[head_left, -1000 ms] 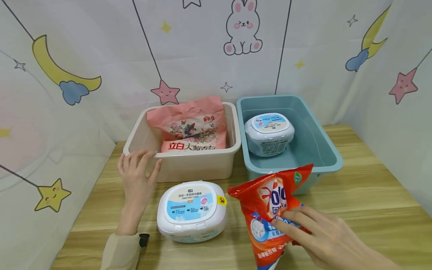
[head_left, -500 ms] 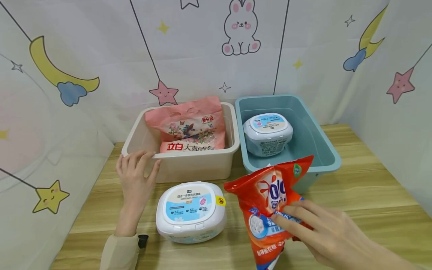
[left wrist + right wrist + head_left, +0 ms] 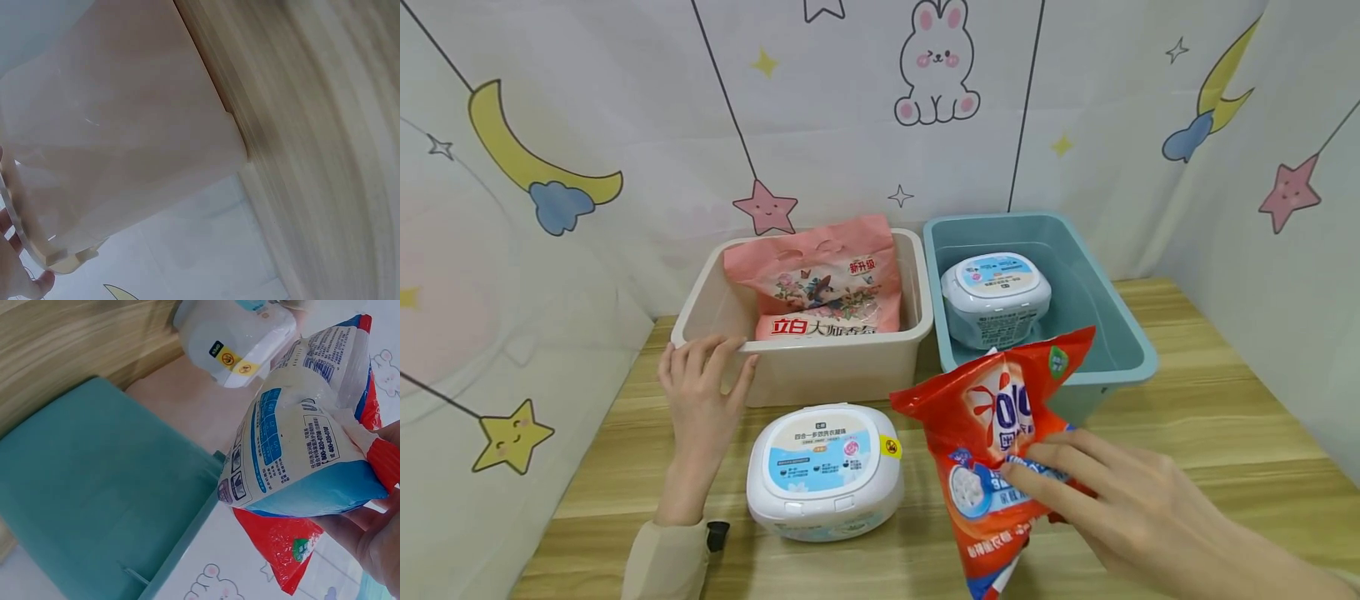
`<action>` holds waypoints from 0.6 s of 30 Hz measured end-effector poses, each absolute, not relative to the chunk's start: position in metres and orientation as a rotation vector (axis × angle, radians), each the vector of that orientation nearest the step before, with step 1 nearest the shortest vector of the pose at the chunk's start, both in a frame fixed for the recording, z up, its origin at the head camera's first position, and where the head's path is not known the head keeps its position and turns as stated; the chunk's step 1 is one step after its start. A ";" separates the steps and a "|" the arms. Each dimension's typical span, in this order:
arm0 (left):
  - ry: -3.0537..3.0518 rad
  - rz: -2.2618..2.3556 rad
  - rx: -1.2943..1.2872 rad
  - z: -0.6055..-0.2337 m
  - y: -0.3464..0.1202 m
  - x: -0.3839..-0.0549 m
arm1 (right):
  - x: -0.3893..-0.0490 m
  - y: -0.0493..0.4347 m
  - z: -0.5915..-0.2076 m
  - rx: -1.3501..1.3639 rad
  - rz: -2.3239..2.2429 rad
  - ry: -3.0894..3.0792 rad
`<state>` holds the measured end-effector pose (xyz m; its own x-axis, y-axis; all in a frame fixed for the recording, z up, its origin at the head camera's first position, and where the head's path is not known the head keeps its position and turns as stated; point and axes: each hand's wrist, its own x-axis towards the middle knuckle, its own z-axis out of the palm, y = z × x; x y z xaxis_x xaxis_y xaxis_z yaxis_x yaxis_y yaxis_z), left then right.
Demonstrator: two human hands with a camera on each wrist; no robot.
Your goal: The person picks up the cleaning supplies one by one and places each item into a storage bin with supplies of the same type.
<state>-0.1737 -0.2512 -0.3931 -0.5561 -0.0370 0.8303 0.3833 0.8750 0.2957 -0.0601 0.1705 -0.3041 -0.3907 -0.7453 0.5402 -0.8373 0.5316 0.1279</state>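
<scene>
My left hand [image 3: 700,400] grips the front-left rim of a cream plastic bin [image 3: 831,373], fingers over the edge. In the left wrist view, the bin's outer wall [image 3: 125,125] fills much of the frame. A pink laundry detergent bag [image 3: 831,283] leans inside it. My right hand [image 3: 1120,500] holds a red laundry detergent bag [image 3: 1000,400] by its side, tilted, in front of a blue-green bin [image 3: 1116,333]. The bag's white and blue printed back [image 3: 281,437] faces the right wrist camera. A white laundry-pod tub [image 3: 997,300] sits inside the blue-green bin, at its left.
Another white lidded tub [image 3: 825,471] with a yellow sticker stands on the wooden table [image 3: 1217,442], between my hands and in front of the cream bin. Both bins stand side by side against a patterned cloth backdrop [image 3: 842,108].
My right hand has raised the red detergent bag slightly, its top now overlapping the blue-green bin's front rim in view. The left hand stays on the cream bin's rim.
</scene>
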 end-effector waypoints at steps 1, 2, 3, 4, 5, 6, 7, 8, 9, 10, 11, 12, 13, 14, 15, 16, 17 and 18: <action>-2.097 -0.562 -0.250 -0.393 -0.251 -0.174 | -0.061 0.170 -0.303 1.279 0.219 -2.225; -2.097 -0.562 -0.250 -0.393 -0.251 -0.174 | -0.061 0.170 -0.302 1.277 0.215 -2.221; -2.098 -0.562 -0.250 -0.393 -0.251 -0.174 | -0.062 0.169 -0.301 1.280 0.218 -2.214; -2.098 -0.562 -0.250 -0.393 -0.251 -0.174 | -0.062 0.169 -0.300 1.277 0.213 -2.215; -2.098 -0.561 -0.251 -0.393 -0.251 -0.174 | -0.062 0.168 -0.299 1.274 0.207 -2.214; -2.097 -0.561 -0.251 -0.393 -0.251 -0.174 | -0.063 0.168 -0.299 1.275 0.209 -2.209; -2.096 -0.560 -0.252 -0.393 -0.251 -0.174 | -0.063 0.168 -0.298 1.273 0.206 -2.208; -2.094 -0.560 -0.253 -0.393 -0.251 -0.174 | -0.064 0.168 -0.297 1.265 0.193 -2.211; -2.092 -0.559 -0.256 -0.393 -0.251 -0.174 | -0.064 0.167 -0.297 1.269 0.195 -2.209; -2.090 -0.559 -0.258 -0.393 -0.251 -0.174 | -0.065 0.167 -0.296 1.269 0.192 -2.208; -2.089 -0.558 -0.260 -0.393 -0.251 -0.174 | -0.066 0.166 -0.295 1.267 0.188 -2.208; -2.087 -0.556 -0.262 -0.392 -0.250 -0.174 | -0.067 0.166 -0.294 1.270 0.192 -2.200; -2.087 -0.555 -0.262 -0.392 -0.250 -0.174 | -0.068 0.165 -0.294 1.269 0.188 -2.193; -2.086 -0.556 -0.264 -0.392 -0.250 -0.174 | -0.069 0.164 -0.293 1.273 0.194 -2.189; -2.086 -0.555 -0.264 -0.392 -0.250 -0.173 | -0.070 0.163 -0.292 1.281 0.204 -2.166; -2.086 -0.555 -0.263 -0.392 -0.250 -0.173 | -0.071 0.162 -0.292 1.281 0.203 -2.156; -2.086 -0.554 -0.263 -0.392 -0.250 -0.173 | -0.072 0.161 -0.291 1.280 0.206 -2.145; -2.086 -0.553 -0.263 -0.392 -0.250 -0.173 | -0.074 0.160 -0.291 1.282 0.209 -2.119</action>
